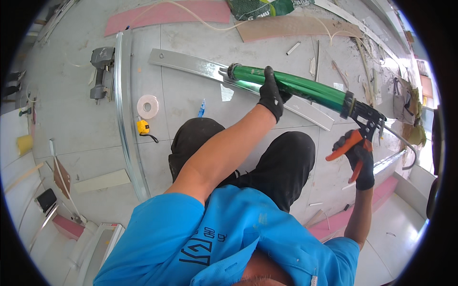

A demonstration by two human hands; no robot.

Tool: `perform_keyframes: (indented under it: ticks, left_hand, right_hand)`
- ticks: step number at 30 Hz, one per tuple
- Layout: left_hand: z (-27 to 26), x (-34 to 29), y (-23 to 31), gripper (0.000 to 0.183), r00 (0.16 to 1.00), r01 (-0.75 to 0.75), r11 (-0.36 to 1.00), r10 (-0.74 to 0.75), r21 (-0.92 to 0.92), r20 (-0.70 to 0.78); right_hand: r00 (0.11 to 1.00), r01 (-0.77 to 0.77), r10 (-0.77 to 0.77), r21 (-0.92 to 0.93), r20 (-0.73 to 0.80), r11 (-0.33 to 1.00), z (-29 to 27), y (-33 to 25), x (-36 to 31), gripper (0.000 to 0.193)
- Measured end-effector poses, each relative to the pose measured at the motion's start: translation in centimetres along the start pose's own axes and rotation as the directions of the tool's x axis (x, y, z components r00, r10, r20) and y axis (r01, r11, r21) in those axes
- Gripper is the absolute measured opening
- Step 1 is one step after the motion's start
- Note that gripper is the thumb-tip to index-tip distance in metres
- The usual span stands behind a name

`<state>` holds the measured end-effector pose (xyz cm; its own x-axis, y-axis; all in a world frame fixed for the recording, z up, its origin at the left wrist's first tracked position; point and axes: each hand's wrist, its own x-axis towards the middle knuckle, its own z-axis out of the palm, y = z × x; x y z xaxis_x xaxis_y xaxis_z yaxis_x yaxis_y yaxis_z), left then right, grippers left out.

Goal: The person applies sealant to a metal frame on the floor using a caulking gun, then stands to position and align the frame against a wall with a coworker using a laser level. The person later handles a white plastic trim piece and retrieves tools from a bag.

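A green caulking gun (305, 88) lies across in front of me, its nozzle end to the left and its black and orange handle to the right. My left hand (273, 94), in a dark glove, is wrapped round the barrel near its front. My right hand (359, 159), also gloved, grips the orange handle and trigger. Under the nozzle a long flat metal strip (191, 63) rests on the floor, running from upper left to lower right. Whether the nozzle touches the strip I cannot tell.
On the left are a grey nail gun (101, 71), a long metal channel (125, 105), a tape roll (148, 107) and a yellow tape measure (143, 127). A blue object (202, 107) lies near my knee. Pink boards (167, 18) and a green bag (267, 8) are at the far side.
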<state>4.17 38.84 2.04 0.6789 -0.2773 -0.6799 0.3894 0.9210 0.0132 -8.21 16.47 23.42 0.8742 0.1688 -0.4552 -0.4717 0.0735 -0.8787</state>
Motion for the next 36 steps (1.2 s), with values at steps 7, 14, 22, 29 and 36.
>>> perform_keyframes:
  ticks: [7,14,22,29,36]
  left_hand:
    - [-2.6,3.6,-1.2,0.059,0.996,-0.081,0.995,0.079,0.062,0.035]
    - [-0.4,-0.4,-7.0,0.058,0.997,-0.072,0.972,0.073,0.223,0.006]
    - [-0.3,-2.3,-17.1,0.055,0.938,0.281,0.835,-0.344,0.474,0.050]
    - [-3.3,0.7,-19.9,0.059,0.929,0.324,0.844,-0.370,0.428,0.027]
    - [-1.6,-1.1,-20.8,0.057,0.880,0.396,0.797,-0.471,0.456,0.060]
  right_hand:
    - [1.000,-0.003,0.004,-0.051,0.028,0.999,-4.0,3.4,2.6,0.043]
    - [0.999,-0.032,0.032,-0.017,-0.009,0.999,-11.0,4.3,-2.0,0.052]
    - [0.970,-0.024,0.092,0.290,-0.225,0.957,-17.0,8.0,-13.4,0.045]
    - [0.948,-0.066,0.160,0.325,-0.274,0.943,-18.3,11.3,-13.7,0.039]
    - [0.936,-0.024,0.117,0.273,-0.331,0.962,-18.6,10.2,-16.4,0.042]
